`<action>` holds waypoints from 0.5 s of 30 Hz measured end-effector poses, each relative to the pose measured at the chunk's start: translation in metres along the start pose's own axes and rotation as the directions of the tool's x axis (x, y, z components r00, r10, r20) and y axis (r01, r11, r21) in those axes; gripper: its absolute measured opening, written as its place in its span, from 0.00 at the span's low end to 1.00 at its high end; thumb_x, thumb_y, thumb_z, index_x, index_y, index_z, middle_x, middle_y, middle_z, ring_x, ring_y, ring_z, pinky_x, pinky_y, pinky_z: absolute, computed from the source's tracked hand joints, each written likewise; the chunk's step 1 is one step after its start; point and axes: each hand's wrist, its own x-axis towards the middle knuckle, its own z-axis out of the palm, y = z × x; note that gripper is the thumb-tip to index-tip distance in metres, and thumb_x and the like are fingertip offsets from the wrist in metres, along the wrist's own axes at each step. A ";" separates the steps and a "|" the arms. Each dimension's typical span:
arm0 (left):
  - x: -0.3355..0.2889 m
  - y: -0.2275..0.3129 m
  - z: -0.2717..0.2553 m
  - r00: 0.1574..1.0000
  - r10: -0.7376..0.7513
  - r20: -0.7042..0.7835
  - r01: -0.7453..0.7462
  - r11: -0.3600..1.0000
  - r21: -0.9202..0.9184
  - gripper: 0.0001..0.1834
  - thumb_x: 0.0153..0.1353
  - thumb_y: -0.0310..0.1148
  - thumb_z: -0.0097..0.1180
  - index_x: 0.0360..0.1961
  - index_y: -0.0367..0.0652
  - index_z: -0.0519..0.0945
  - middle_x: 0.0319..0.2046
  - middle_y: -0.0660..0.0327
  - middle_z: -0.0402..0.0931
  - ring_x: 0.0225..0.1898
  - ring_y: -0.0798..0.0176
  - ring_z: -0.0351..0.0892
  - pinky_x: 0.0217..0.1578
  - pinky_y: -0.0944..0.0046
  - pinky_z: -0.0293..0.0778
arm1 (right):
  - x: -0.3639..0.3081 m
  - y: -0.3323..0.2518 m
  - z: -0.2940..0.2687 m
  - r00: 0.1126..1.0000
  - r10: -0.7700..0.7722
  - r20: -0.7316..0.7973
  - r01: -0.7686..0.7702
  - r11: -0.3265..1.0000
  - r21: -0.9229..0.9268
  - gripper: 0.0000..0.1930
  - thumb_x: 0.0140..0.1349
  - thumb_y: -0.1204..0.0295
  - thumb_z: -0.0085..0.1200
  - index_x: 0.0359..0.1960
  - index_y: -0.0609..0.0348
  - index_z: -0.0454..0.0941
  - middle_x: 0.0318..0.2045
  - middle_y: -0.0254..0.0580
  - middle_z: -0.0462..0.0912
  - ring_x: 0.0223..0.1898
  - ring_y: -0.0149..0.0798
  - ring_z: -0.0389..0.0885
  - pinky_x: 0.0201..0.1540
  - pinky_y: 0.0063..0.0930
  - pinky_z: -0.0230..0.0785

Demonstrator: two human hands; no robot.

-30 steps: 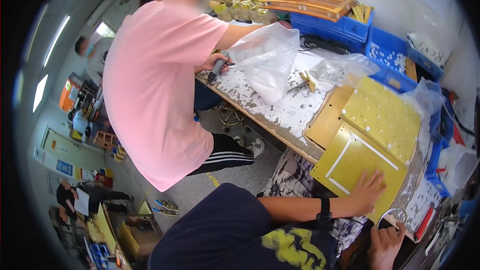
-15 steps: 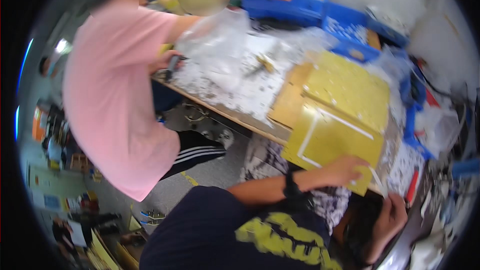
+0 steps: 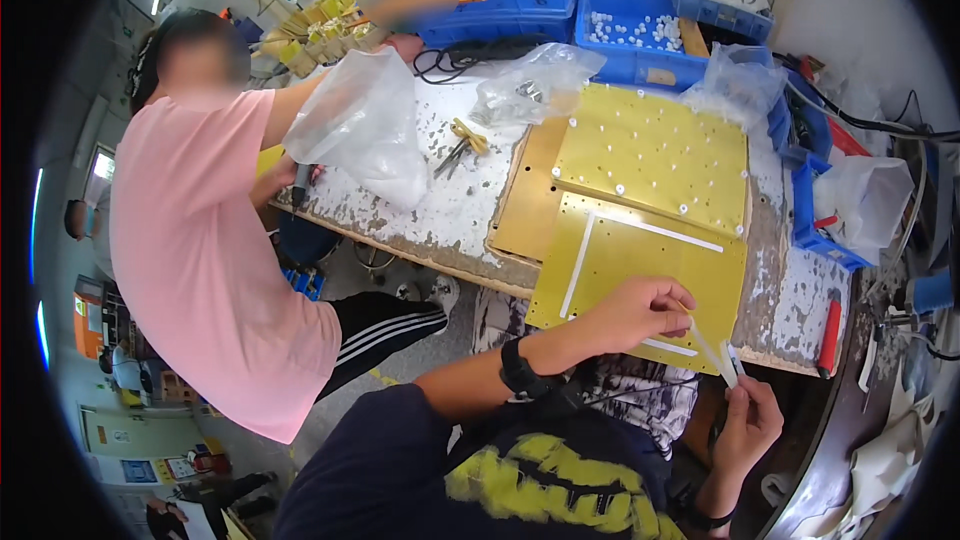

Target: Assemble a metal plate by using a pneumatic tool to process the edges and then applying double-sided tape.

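Above the near right part of a yellow board (image 3: 640, 275), my left hand (image 3: 640, 315) pinches the upper end of a thin, pale strip (image 3: 707, 340). The strip slants down to my right hand (image 3: 748, 425), which grips a short white piece with a dark mark (image 3: 732, 365) just off the board's near right corner. Whether strip and piece are joined, I cannot tell. White strips lie along the board's left edge, far edge and near edge; the left one (image 3: 578, 265) is long and straight. Small holes dot the board.
Behind it lies a second yellow board (image 3: 655, 155) with white pegs. A red-handled tool (image 3: 829, 338) sits to the right; blue bins (image 3: 635, 60) line the back. Pliers (image 3: 460, 145) lie on the worn table. At left, a person in pink (image 3: 220, 250) holds a dark tool by a clear bag (image 3: 370, 125).
The view has shifted. My left hand has risen off the board's near right corner with the strip's end; my right hand has turned up, showing the white piece. The person's head has turned.
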 end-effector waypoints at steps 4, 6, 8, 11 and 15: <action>0.017 0.016 -0.003 0.995 0.096 -0.018 -0.082 0.919 0.385 0.07 0.58 0.26 0.61 0.36 0.33 0.81 0.29 0.57 0.82 0.33 0.69 0.82 0.37 0.68 0.77 | 0.005 -0.003 0.003 0.998 -0.061 0.009 0.061 0.996 -0.070 0.05 0.56 0.87 0.55 0.34 0.70 0.79 0.28 0.44 0.80 0.29 0.29 0.75 0.33 0.20 0.67; 0.024 0.016 -0.012 0.993 0.105 -0.061 -0.069 0.898 0.434 0.07 0.57 0.26 0.60 0.35 0.34 0.81 0.29 0.58 0.83 0.33 0.69 0.82 0.37 0.67 0.76 | 0.005 -0.004 0.005 0.986 0.142 0.085 -0.144 0.989 0.016 0.07 0.55 0.86 0.57 0.36 0.69 0.81 0.26 0.42 0.80 0.25 0.27 0.74 0.30 0.21 0.67; 0.031 0.034 -0.017 0.991 0.116 -0.062 -0.067 0.850 0.523 0.06 0.57 0.26 0.60 0.35 0.34 0.81 0.30 0.59 0.82 0.33 0.68 0.82 0.37 0.68 0.76 | 0.007 -0.005 0.009 0.973 0.180 0.145 -0.196 0.975 0.107 0.10 0.56 0.84 0.59 0.40 0.67 0.81 0.26 0.41 0.82 0.27 0.26 0.77 0.31 0.20 0.69; 0.060 0.036 -0.029 0.994 0.106 -0.041 -0.067 0.837 0.543 0.06 0.57 0.26 0.60 0.34 0.35 0.81 0.30 0.59 0.82 0.32 0.68 0.81 0.36 0.68 0.75 | 0.001 -0.002 0.006 0.909 0.275 0.313 -0.331 0.932 0.145 0.12 0.59 0.83 0.57 0.45 0.67 0.79 0.30 0.43 0.84 0.33 0.29 0.82 0.37 0.22 0.73; 0.088 0.022 -0.021 0.997 0.070 0.036 -0.076 0.759 0.647 0.06 0.58 0.26 0.59 0.33 0.34 0.80 0.28 0.59 0.81 0.29 0.68 0.79 0.34 0.67 0.74 | -0.010 -0.002 0.003 0.874 0.265 0.408 -0.396 0.875 0.280 0.12 0.60 0.84 0.54 0.47 0.67 0.79 0.33 0.43 0.85 0.36 0.31 0.83 0.42 0.23 0.75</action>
